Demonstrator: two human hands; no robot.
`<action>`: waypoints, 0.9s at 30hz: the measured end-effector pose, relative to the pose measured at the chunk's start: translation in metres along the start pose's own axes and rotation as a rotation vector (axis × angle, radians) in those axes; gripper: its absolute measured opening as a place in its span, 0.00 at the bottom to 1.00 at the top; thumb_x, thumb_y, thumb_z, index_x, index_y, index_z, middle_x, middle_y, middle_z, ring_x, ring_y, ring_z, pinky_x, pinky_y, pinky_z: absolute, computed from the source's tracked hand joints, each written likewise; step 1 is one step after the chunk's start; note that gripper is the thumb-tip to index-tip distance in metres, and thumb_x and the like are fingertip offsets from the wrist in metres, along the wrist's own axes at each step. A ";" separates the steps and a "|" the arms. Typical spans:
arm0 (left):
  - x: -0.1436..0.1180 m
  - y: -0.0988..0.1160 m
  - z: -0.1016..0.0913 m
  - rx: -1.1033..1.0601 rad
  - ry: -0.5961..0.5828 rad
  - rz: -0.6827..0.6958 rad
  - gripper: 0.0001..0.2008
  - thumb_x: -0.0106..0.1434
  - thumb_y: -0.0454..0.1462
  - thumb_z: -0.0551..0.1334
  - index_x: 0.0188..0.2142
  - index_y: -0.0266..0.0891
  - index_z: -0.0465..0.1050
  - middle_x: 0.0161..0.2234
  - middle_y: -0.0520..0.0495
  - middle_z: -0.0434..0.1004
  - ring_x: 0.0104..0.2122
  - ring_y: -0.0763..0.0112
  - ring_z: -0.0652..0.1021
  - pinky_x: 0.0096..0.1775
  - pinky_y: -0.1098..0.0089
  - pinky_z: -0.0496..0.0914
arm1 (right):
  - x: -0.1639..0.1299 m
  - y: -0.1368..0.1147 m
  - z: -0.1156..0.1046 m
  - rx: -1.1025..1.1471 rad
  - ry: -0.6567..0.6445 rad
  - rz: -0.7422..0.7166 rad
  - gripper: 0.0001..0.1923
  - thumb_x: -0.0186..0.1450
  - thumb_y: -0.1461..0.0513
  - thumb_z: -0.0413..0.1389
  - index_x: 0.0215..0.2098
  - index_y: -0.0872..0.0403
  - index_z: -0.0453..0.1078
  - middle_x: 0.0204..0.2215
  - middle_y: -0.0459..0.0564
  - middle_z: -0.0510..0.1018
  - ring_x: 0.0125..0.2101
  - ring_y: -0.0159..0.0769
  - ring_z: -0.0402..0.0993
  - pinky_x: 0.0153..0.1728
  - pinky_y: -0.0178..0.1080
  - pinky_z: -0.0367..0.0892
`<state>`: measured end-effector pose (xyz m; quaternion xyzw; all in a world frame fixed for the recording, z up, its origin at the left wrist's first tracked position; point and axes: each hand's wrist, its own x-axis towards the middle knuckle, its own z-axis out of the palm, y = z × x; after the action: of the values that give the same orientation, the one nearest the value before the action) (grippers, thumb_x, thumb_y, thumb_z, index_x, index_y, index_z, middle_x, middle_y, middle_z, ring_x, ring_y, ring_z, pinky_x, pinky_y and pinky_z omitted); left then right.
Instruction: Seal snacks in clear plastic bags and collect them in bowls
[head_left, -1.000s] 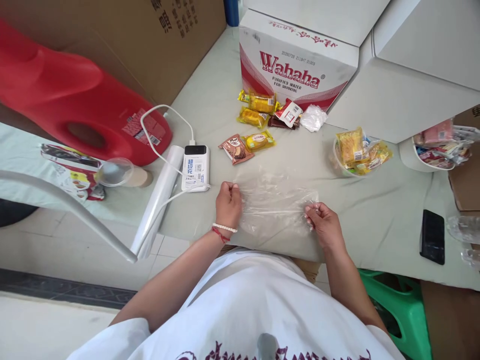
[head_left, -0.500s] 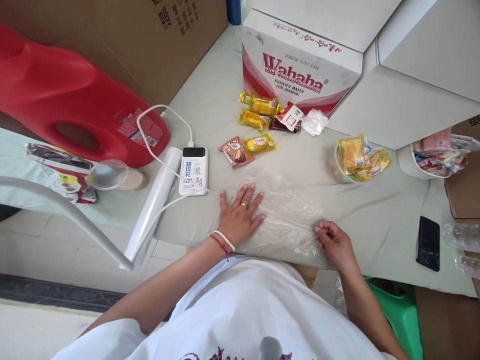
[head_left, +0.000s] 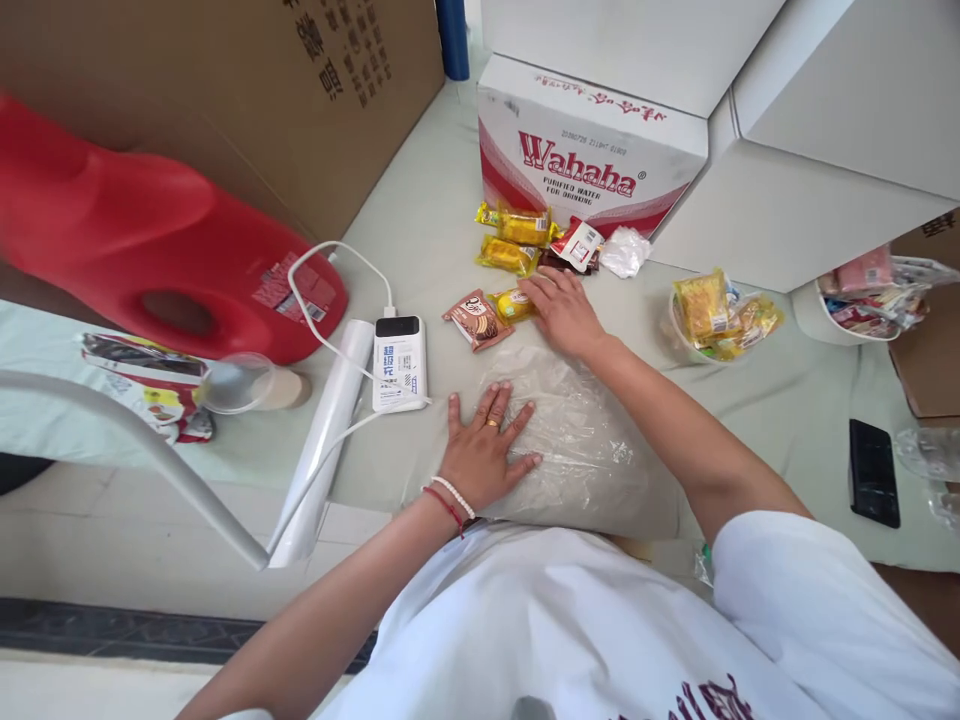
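two hands out, left hand [head_left: 486,450] spread flat on clear bag [head_left: 592,440], right hand [head_left: 559,308] open, fingers touching yellow snack pack [head_left: 512,303]

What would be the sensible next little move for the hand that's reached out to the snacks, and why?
Probably close the fingers on the yellow snack packet and lift it. The right hand already rests on that packet, fingers spread rather than gripping, while the left hand lies flat on the clear plastic bag, pinning it to the table. The brown packet lies just beside it, untouched.
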<state>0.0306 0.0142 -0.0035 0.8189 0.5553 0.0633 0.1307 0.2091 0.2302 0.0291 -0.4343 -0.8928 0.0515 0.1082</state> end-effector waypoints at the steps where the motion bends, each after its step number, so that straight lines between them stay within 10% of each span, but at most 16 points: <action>1: 0.000 0.000 0.000 0.003 0.000 -0.010 0.38 0.69 0.59 0.55 0.73 0.49 0.55 0.75 0.37 0.44 0.74 0.46 0.53 0.66 0.29 0.30 | 0.009 0.005 0.004 -0.008 -0.019 -0.009 0.27 0.71 0.67 0.46 0.68 0.57 0.64 0.65 0.59 0.70 0.67 0.49 0.56 0.71 0.57 0.43; 8: 0.000 0.002 0.003 -0.018 0.033 -0.058 0.47 0.68 0.60 0.54 0.74 0.31 0.48 0.74 0.29 0.47 0.73 0.41 0.53 0.67 0.30 0.32 | -0.063 -0.007 -0.052 0.393 0.241 0.201 0.30 0.71 0.55 0.50 0.69 0.55 0.61 0.61 0.58 0.73 0.58 0.49 0.70 0.60 0.51 0.66; 14: 0.001 0.002 0.003 -0.029 0.061 -0.045 0.45 0.68 0.59 0.55 0.74 0.32 0.51 0.73 0.27 0.49 0.72 0.40 0.56 0.67 0.28 0.33 | -0.156 -0.041 -0.051 0.979 -0.223 0.485 0.23 0.60 0.55 0.55 0.51 0.52 0.79 0.46 0.49 0.83 0.45 0.43 0.79 0.47 0.43 0.74; 20: 0.002 0.002 0.004 -0.049 0.073 -0.072 0.45 0.69 0.59 0.54 0.74 0.31 0.50 0.73 0.28 0.49 0.73 0.43 0.55 0.68 0.32 0.33 | -0.229 0.008 -0.037 1.034 0.150 1.096 0.26 0.55 0.50 0.63 0.49 0.52 0.76 0.37 0.49 0.82 0.30 0.37 0.75 0.30 0.38 0.72; 27: -0.001 -0.009 -0.002 -0.132 0.118 -0.091 0.34 0.74 0.51 0.50 0.73 0.37 0.54 0.74 0.33 0.49 0.73 0.47 0.55 0.69 0.37 0.43 | -0.230 0.007 -0.083 1.107 0.273 0.812 0.25 0.61 0.47 0.65 0.52 0.48 0.78 0.50 0.51 0.81 0.44 0.42 0.79 0.40 0.41 0.74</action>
<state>0.0220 0.0164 -0.0042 0.7772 0.5934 0.1418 0.1541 0.3719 0.0529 0.0744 -0.6171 -0.4809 0.4800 0.3968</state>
